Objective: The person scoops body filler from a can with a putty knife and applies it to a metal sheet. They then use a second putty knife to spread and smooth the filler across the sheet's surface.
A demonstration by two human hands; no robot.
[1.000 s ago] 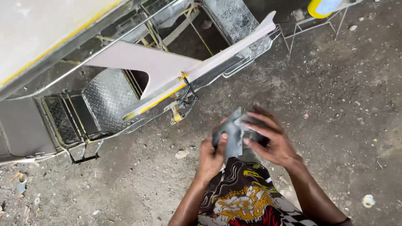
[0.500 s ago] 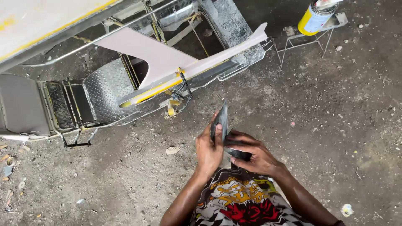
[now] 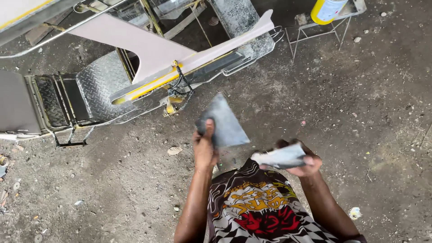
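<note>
My left hand (image 3: 204,144) grips a flat grey scraper blade (image 3: 226,122) by its lower edge, with the wide blade fanning up and to the right. My right hand (image 3: 300,163) holds a second flat grey scraper (image 3: 281,157), tilted nearly level, at chest height. The two tools are apart, about a hand's width between them. Both are over bare dirt ground, just in front of my patterned shirt (image 3: 261,207).
A pale pink and yellow vehicle body panel (image 3: 153,49) with diamond-plate metal steps (image 3: 99,85) lies across the upper left. A yellow can (image 3: 328,9) stands on a wire stand (image 3: 315,33) at the top right. Small stones and litter dot the ground.
The two scrapers were held together in both hands; now they are separated, the left one raised upright and the right one drawn to the right. The view shifted slightly.
</note>
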